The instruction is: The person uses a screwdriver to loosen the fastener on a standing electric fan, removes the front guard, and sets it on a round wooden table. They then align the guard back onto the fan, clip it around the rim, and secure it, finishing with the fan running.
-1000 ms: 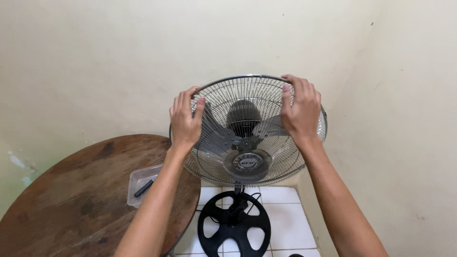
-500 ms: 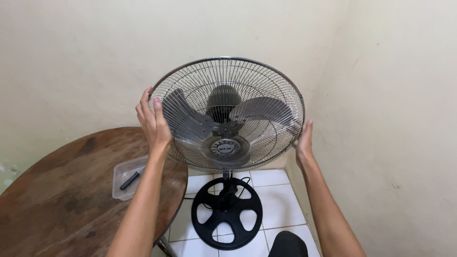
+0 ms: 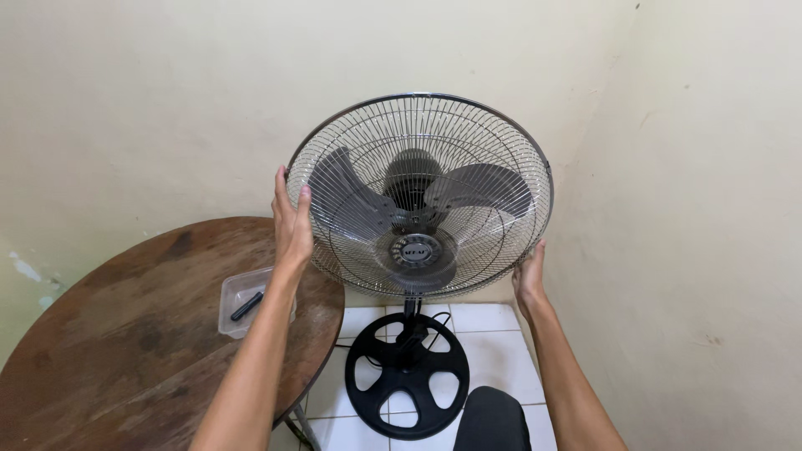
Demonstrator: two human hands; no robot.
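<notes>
A standing fan with a round wire guard [image 3: 468, 150] and grey blades [image 3: 476, 188] faces me in the corner of the room. My left hand [image 3: 292, 221] grips the guard's left rim, fingers wrapped over the wires. My right hand [image 3: 530, 276] holds the lower right rim from below. The fan's black round base [image 3: 407, 376] rests on the white tiled floor under the head.
A round brown wooden table [image 3: 125, 334] stands at the left, carrying a small clear plastic tray [image 3: 236, 294] with a dark pen-like item in it. Cream walls meet in a corner behind the fan. A dark rounded object [image 3: 494, 422] shows at the bottom edge.
Both hands slid from the top of the guard down to its sides, the right one lowest. The fan head now faces up toward me more fully.
</notes>
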